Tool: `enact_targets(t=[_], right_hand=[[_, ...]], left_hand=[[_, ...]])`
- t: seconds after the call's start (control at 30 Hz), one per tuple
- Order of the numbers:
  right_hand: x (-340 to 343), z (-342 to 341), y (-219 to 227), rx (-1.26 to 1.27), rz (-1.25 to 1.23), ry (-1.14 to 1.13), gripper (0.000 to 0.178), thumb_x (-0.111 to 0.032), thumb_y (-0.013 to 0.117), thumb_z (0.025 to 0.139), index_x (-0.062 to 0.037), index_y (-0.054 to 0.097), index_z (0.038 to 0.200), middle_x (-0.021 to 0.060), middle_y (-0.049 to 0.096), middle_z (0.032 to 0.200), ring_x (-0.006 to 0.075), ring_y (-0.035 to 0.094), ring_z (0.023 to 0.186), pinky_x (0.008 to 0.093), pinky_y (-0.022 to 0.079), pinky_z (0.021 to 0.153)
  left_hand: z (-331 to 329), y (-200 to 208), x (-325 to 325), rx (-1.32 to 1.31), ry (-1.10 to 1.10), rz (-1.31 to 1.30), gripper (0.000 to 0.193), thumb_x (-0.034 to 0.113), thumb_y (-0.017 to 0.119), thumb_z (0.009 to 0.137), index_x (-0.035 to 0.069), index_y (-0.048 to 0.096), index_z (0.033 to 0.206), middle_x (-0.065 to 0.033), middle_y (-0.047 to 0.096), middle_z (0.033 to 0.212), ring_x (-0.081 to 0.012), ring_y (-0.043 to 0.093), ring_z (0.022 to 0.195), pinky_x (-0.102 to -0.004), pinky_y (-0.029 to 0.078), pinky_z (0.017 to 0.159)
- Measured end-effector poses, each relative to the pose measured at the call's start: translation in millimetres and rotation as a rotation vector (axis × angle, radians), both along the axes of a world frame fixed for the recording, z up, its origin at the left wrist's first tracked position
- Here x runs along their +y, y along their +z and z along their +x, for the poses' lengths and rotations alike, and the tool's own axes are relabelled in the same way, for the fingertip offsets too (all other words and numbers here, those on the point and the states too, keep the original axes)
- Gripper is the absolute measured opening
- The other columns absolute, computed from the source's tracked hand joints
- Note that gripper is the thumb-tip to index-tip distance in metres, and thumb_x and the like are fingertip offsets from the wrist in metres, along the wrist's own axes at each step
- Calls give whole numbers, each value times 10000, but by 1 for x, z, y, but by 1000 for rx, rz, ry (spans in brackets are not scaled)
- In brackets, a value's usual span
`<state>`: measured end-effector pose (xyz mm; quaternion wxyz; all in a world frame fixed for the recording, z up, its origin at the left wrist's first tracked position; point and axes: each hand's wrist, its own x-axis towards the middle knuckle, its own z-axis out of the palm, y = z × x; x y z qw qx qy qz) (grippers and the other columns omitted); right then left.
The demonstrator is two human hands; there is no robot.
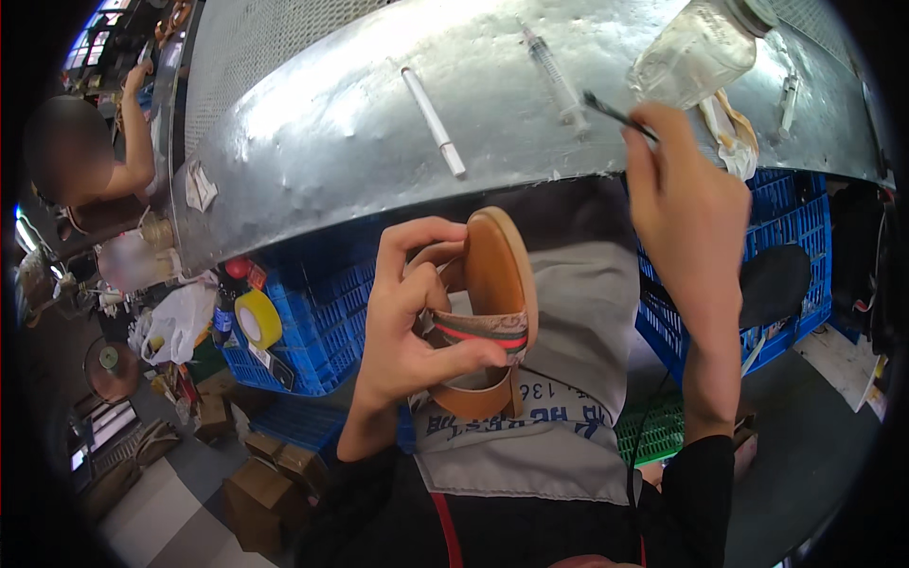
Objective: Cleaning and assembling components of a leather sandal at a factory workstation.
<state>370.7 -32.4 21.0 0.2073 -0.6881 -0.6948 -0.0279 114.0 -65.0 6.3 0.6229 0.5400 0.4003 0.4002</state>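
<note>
My left hand (407, 322) is closed around a small sandal (498, 256), held upright over my lap. The sandal has a tan insole, a patterned strap with a green and red stripe, and a brown back strap at its lower end. Above and to the right, my right hand (686, 194) pinches a thin dark stick (620, 115) with a black tip, possibly a small brush. That tip hangs over the metal bench, close to a syringe (554, 78). The right hand and the stick are apart from the sandal.
On the metal bench (312, 142) lie a white pen (433, 123), a glass jar (696, 57), a stained cloth (729, 133), a second syringe (788, 106) and crumpled paper (200, 186). Blue crates (322, 331) flank my lap; yellow tape (258, 319) rests on the left one. Another person sits far left.
</note>
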Motion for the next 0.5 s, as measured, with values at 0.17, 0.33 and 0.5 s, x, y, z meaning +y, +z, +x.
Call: enact_targets(t=[0.17, 0.33, 0.5], right_hand=[[-68, -2, 29, 980, 30, 146, 137, -99, 788, 858, -12, 718, 937, 96, 719, 765, 198, 679, 610, 276, 521, 572], [-100, -1, 4, 1247, -156, 498, 201, 24, 751, 858, 10, 637, 1023, 161, 694, 890, 243, 704, 646, 301, 563, 562], [-111, -36, 5, 1370, -419, 229, 345, -39, 778, 898, 2, 607, 1196, 122, 706, 881, 191, 675, 707, 292, 516, 627]], left_hand=[[-2, -2, 1, -59, -10, 116, 525, 185, 980, 676, 38, 476, 675, -217, 409, 1449, -398, 562, 1300, -491, 568, 1014], [-11, -1, 4, 20, -54, 147, 515, 180, 970, 679, 38, 477, 635, -275, 510, 1433, -368, 597, 1263, -435, 556, 967], [-21, 2, 2, 68, -76, 157, 511, 184, 972, 674, 39, 490, 586, -226, 505, 1386, -309, 589, 1203, -413, 472, 999]])
